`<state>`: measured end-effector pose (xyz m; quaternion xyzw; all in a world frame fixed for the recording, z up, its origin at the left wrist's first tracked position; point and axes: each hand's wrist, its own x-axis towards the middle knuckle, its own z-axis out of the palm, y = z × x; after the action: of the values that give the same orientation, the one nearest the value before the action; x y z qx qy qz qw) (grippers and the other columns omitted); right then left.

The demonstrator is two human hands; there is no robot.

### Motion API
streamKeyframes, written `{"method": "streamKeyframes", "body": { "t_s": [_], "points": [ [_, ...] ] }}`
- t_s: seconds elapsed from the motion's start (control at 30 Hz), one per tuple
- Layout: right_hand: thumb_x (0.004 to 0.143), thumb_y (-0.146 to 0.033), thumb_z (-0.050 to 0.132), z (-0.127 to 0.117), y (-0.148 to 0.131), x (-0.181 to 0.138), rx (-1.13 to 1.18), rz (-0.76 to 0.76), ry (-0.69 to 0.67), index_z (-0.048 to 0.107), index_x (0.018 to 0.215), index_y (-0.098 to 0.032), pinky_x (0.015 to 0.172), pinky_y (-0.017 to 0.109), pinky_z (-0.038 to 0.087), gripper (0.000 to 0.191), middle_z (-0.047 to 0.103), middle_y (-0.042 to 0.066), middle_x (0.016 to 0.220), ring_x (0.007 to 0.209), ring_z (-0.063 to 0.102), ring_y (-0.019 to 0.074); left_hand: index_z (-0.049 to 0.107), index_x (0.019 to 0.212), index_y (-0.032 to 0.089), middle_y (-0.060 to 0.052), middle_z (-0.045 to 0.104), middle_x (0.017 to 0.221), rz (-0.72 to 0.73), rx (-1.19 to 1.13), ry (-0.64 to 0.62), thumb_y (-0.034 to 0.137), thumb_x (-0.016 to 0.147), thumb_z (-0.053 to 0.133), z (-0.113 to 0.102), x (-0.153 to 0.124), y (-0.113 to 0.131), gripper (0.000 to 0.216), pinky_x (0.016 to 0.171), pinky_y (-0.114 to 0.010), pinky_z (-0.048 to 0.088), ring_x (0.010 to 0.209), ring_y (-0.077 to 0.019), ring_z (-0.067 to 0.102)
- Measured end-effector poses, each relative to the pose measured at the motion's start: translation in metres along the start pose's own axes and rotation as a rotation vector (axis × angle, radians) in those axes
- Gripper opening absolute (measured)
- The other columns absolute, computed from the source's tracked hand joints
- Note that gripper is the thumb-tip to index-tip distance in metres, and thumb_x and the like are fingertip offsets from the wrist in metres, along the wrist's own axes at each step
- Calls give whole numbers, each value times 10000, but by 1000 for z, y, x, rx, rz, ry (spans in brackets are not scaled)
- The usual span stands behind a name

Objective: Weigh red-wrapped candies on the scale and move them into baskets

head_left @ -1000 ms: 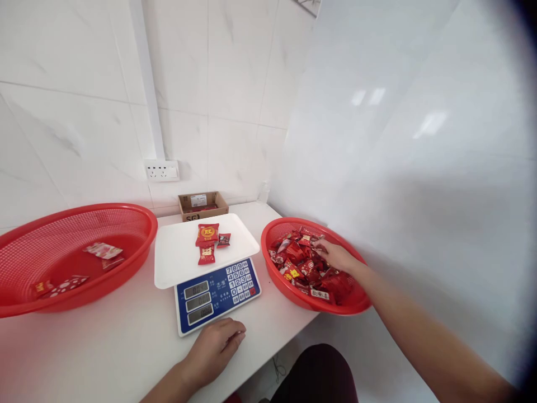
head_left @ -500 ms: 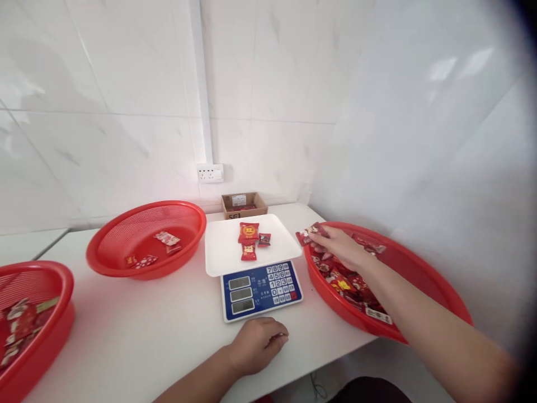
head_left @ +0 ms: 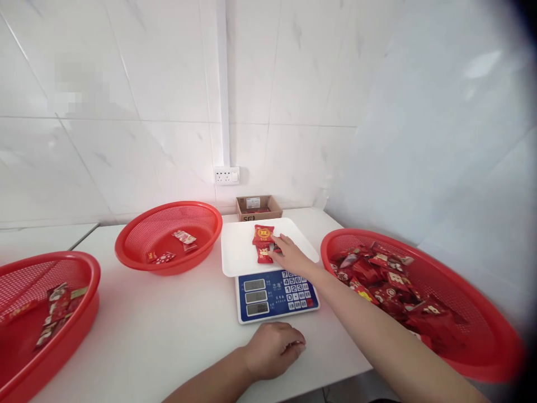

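Packets (head_left: 263, 242) seemingly touched by flat right hand (head_left: 290, 256).

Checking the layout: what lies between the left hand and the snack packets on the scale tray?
Head view: the scale's blue panel with displays and keypad, then bare white tray.

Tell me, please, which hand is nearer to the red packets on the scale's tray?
Right. The right hand lies over the white tray, right at the red packets; the left hand rests on the table in front of the scale, apart from them.
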<state>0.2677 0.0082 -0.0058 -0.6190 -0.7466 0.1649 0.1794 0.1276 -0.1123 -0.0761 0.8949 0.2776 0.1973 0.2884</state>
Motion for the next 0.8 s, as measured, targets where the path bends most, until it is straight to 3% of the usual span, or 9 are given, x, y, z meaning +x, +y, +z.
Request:
{"method": "streamKeyframes", "body": {
  "t_s": [0.13, 0.27, 0.33, 0.47, 0.53, 0.6, 0.7, 0.8],
  "points": [
    [744, -518, 549, 8, -6, 9, -36, -59, 21, 409, 1325, -263, 1013, 560, 183, 650, 265, 100, 1455, 1336, 137, 342, 627, 962, 191, -28, 668, 869, 19, 23, 9, 249, 873, 410, 1, 0, -1, 243, 706, -202, 459, 774, -136, 609],
    [761, -373, 565, 7, -6, 13, -28, -148, 63, 520, 1240, -247, 1018, 441, 282, 497, 410, 84, 1374, 1277, 316, 276, 622, 952, 193, -23, 668, 866, 36, 45, 3, 233, 865, 418, 2, -1, -3, 225, 700, -197, 454, 771, -135, 609],
    [781, -341, 538, 3, -7, 8, -20, -147, 105, 507, 1250, -236, 1018, 444, 293, 482, 433, 89, 1353, 1264, 339, 269, 619, 956, 190, -27, 668, 871, 38, 46, 8, 236, 867, 414, 2, -1, -4, 228, 705, -200, 455, 780, -138, 610],
    [841, -330, 459, -4, -8, -30, 86, -222, 359, 498, 1234, -228, 1025, 445, 308, 408, 472, 82, 1315, 1257, 356, 239, 617, 973, 186, -35, 669, 892, 38, 40, 12, 256, 878, 402, 1, -1, -4, 245, 724, -214, 457, 802, -146, 613],
    [856, -316, 448, 0, -3, -63, 170, -314, 542, 534, 1173, -228, 992, 409, 363, 340, 557, 77, 1214, 1157, 471, 215, 615, 985, 187, -36, 669, 913, 43, 37, 10, 265, 884, 396, 2, -1, -4, 254, 741, -218, 454, 825, -148, 612],
    [842, -302, 478, 11, 8, -99, 220, -292, 623, 576, 1067, -215, 881, 371, 454, 261, 633, 79, 1045, 975, 581, 202, 611, 1001, 193, -35, 666, 931, 49, 38, 7, 282, 888, 394, 3, -1, -5, 260, 758, -222, 449, 848, -150, 609],
    [828, -325, 486, 38, 30, -143, 322, -163, 582, 595, 925, -196, 674, 285, 517, 195, 663, 58, 828, 725, 628, 167, 609, 1001, 203, -34, 663, 894, 63, 52, -8, 310, 887, 401, 5, -1, -4, 260, 746, -218, 444, 828, -146, 608],
    [822, -386, 468, 63, 47, -163, 445, 12, 358, 604, 858, -197, 581, 246, 517, 235, 660, 27, 688, 627, 632, 158, 614, 963, 210, -25, 650, 825, 83, 70, -14, 317, 884, 406, 4, 0, -4, 247, 726, -206, 435, 786, -134, 601]
  ]
}}
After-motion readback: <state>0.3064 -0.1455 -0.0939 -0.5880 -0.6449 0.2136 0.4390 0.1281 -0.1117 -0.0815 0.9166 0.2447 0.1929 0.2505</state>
